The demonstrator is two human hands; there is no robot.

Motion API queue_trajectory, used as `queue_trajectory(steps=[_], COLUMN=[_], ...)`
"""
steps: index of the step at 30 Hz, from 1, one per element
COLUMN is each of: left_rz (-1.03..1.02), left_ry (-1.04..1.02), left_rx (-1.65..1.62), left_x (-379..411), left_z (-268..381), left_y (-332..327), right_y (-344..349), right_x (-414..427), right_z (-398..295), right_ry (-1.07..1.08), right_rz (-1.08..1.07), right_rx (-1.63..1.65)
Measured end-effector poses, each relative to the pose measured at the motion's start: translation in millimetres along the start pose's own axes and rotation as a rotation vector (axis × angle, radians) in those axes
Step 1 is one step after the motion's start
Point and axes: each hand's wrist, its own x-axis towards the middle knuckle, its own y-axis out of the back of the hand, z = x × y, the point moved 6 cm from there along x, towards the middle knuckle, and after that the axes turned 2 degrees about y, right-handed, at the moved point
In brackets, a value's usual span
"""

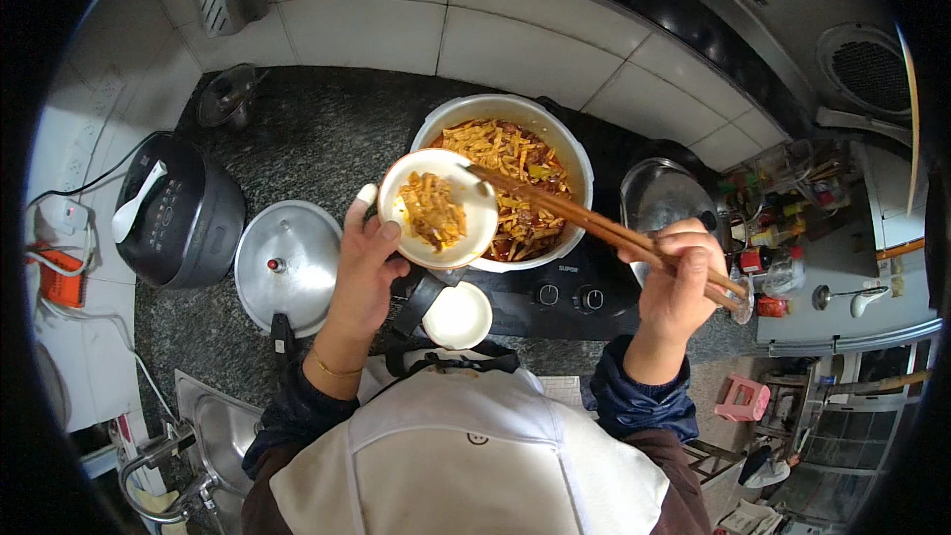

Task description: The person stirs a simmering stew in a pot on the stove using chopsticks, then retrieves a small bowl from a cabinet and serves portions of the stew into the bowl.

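Observation:
My left hand grips the rim of a white bowl, raised and tilted, with some cooked food strips inside. One fingertip of this hand wears a white cover. A pair of wooden chopsticks is held in my right hand; their tips reach over the bowl's right rim. Behind and partly hidden by the bowl, a metal pressure cooker pot holds more yellowish strips in red sauce. A second white bowl rests in front of the pot, near my body.
On the left are a pressure cooker lid, a black rice cooker with a white spoon on it, and a sink. The pot stands on a black gas stove. At right lie a covered pan and several bottles.

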Motion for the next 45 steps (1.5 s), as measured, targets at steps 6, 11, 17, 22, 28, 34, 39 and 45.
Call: queue_trajectory(steps=[6,11,17,22,28,34,39,45], left_rz=[0.032,0.016,0.074,0.090,0.128,0.098,0.097,0.120], left_ry=[-0.033,-0.037,-0.016,-0.011,-0.017,-0.018,-0.014,-0.007], left_rx=[0.027,0.018,-0.085,-0.059,-0.069,-0.084,-0.077,-0.065], left_x=[-2.9,-0.5,-3.3,-3.9,-4.1,-2.9,-1.9,-1.2], left_z=[4.0,1.9,1.3,-0.1,1.1,1.3,-0.3,1.4], left_y=[16.4,16.7,10.2,12.2,8.5,10.5,13.1,10.8], right_y=[34.7,49.3,59.9,63.2,54.3,10.7,27.4,9.2], right_x=[-4.4,-6.6,-10.4,-14.4,-7.2,0.6,-5.2,-31.7], right_z=[27.8,76.9,132.2,128.3,75.6,48.2,73.6,114.1], right_ry=[-0.317,-0.410,-0.444,-0.411,-0.267,-0.217,-0.323,-0.523], right_rz=[-0.052,0.174,0.337,0.369,0.430,0.015,0.126,0.070], right_rx=[-0.297,-0.205,-0.245,-0.258,0.022,0.334,0.082,-0.065])
